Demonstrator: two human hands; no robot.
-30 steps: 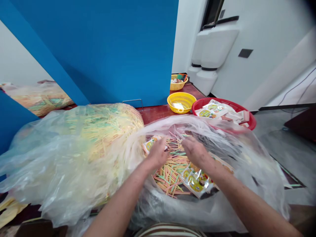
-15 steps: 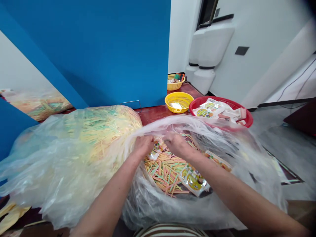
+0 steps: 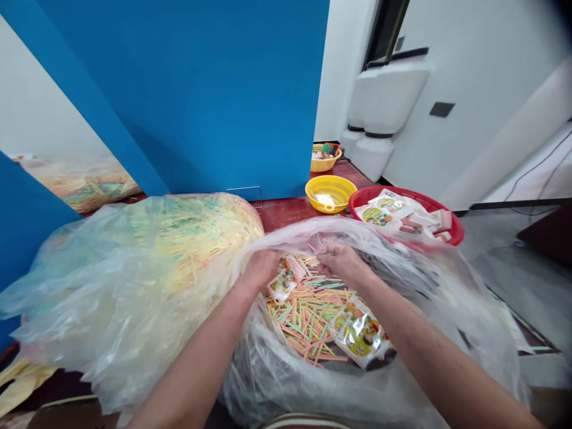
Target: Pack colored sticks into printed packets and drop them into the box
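Left hand [image 3: 264, 266] curled beside a printed packet [image 3: 285, 281] — grip cannot be told. Right hand [image 3: 342, 262] bent over pastel sticks [image 3: 308, 310] within the plastic bag [image 3: 308, 387] — hold unclear. Apparent step: hand-picking; calls for light pinching.

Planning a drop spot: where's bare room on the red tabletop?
Main patch: red tabletop between blue panel, full bag, open bag and front yellow basket. A sliver shows right of the rear yellow basket. Crowded: the open bag, with sticks, packets, left hand and right hand; the red basket, heaped.
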